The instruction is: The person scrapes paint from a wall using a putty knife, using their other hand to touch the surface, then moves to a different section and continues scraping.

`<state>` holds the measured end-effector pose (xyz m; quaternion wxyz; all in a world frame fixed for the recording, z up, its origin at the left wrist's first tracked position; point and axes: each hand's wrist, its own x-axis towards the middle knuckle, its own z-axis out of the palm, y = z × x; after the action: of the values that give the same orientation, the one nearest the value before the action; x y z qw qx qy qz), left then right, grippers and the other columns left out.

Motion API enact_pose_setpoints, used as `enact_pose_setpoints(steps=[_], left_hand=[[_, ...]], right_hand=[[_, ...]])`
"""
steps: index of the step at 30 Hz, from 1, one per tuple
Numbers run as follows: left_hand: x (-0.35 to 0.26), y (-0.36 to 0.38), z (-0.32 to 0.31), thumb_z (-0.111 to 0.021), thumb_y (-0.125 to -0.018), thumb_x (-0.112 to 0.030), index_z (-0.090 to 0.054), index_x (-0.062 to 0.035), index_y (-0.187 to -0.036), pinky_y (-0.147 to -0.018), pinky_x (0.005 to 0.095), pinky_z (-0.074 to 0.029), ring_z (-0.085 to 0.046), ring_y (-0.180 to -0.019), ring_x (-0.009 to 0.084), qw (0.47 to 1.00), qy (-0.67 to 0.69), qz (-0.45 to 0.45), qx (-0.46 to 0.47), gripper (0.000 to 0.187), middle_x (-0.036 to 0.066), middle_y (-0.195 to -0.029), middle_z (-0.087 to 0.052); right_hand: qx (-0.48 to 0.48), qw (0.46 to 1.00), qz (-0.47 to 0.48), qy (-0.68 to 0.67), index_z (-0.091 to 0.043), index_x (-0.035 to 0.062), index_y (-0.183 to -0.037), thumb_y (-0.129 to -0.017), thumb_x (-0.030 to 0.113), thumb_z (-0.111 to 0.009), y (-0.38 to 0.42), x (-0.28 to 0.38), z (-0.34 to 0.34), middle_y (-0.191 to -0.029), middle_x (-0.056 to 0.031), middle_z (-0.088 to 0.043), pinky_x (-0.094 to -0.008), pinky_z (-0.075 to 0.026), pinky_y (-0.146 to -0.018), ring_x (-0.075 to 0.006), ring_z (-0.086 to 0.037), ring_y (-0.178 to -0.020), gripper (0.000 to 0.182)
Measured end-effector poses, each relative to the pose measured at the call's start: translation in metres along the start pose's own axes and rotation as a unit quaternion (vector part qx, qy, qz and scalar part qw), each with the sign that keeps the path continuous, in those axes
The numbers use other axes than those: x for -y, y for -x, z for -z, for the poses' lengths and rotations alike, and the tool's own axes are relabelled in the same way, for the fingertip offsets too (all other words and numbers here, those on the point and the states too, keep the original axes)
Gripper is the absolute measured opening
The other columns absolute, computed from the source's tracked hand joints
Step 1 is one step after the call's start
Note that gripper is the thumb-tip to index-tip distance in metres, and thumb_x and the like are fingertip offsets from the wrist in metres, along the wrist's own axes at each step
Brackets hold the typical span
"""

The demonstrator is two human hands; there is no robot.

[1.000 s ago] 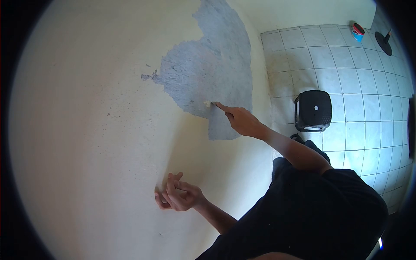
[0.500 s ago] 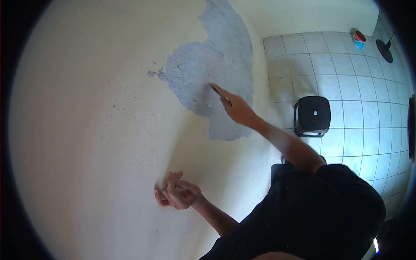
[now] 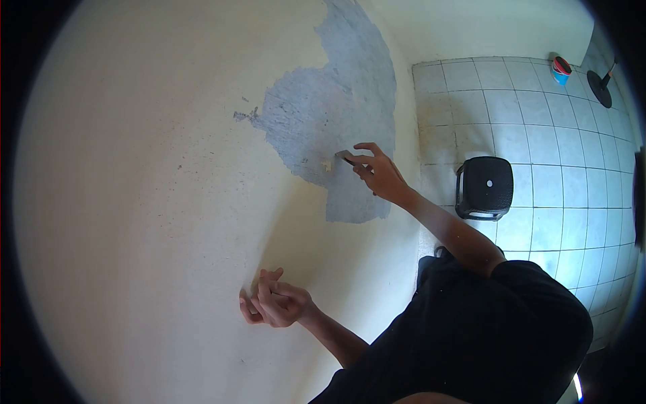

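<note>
My right hand (image 3: 385,176) grips a small flat scraper (image 3: 345,157) between thumb and fingers, with its index finger lifted away. The scraper is at the grey bare patch (image 3: 360,87) on the cream wall (image 3: 134,202); most of its handle is hidden by the hand. A small pale fleck (image 3: 328,165) of coating sits just beside the tool's edge. Lower down, my left hand (image 3: 279,303) rests by the wall, its fingers bent and apart, with nothing visible in them.
A black plastic stool (image 3: 488,185) stands on the white tiled floor (image 3: 548,185) to the right. Farther off are a blue and red bucket (image 3: 561,73) and a black round-based object (image 3: 599,89). Another wall (image 3: 484,30) meets the floor at the top.
My right hand has moved slightly down and right with the scraper, and its index finger has lifted. The left hand stays in place. The view has shifted a little.
</note>
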<state>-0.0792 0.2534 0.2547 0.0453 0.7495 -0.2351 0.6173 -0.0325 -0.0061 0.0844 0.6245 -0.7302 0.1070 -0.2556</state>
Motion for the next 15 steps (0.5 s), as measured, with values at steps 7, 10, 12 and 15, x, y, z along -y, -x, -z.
enact_pose_setpoints(steps=[7, 10, 12, 15], left_hand=[[0.003, 0.004, 0.002, -0.054, -0.104, -0.008, -0.074, -0.0045, -0.105, -0.116, 0.0434, -0.036, -0.063, -0.069, 0.0076, 1.0, 0.007, 0.002, 0.013, 0.02, -0.006, -0.066, -0.073], [0.001, 0.002, 0.002, -0.054, -0.104, -0.009, -0.074, -0.0048, -0.106, -0.116, 0.0433, -0.035, -0.062, -0.069, 0.0073, 1.0, 0.002, 0.002, 0.018, 0.02, -0.006, -0.066, -0.073], [-0.003, -0.001, 0.002, -0.054, -0.105, -0.01, -0.073, -0.0049, -0.106, -0.116, 0.0432, -0.035, -0.062, -0.068, 0.007, 1.0, -0.004, 0.0, 0.021, 0.02, -0.006, -0.066, -0.073], [-0.003, -0.001, 0.001, -0.053, -0.107, -0.013, -0.073, -0.0044, -0.106, -0.116, 0.0427, -0.034, -0.061, -0.067, 0.0071, 1.0, -0.006, -0.005, 0.016, 0.022, -0.005, -0.065, -0.073]], right_hand=[[0.028, 0.999, 0.016, 0.039, -0.061, 0.0125, -0.151, -0.099, 0.001, -0.066, 0.006, 0.013, -0.01, -0.142, -0.0138, -0.063, -0.0455, -0.058, -0.09, -0.0357, -0.073, -0.1, 0.053], [0.041, 0.998, 0.016, 0.048, -0.061, 0.0114, -0.15, -0.099, -0.001, -0.064, 0.007, 0.012, -0.008, -0.142, -0.0144, -0.063, -0.0472, -0.059, -0.091, -0.0387, -0.072, -0.104, 0.053], [0.038, 0.996, 0.031, 0.074, -0.061, 0.0102, -0.148, -0.099, -0.003, -0.062, 0.018, 0.013, -0.012, -0.142, -0.0146, -0.063, -0.0483, -0.06, -0.091, -0.0402, -0.072, -0.104, 0.051], [0.044, 0.994, 0.022, 0.102, -0.061, 0.0097, -0.148, -0.099, -0.004, -0.059, 0.028, 0.018, -0.016, -0.143, -0.0142, -0.061, -0.0495, -0.061, -0.086, -0.0409, -0.073, -0.1, 0.051]])
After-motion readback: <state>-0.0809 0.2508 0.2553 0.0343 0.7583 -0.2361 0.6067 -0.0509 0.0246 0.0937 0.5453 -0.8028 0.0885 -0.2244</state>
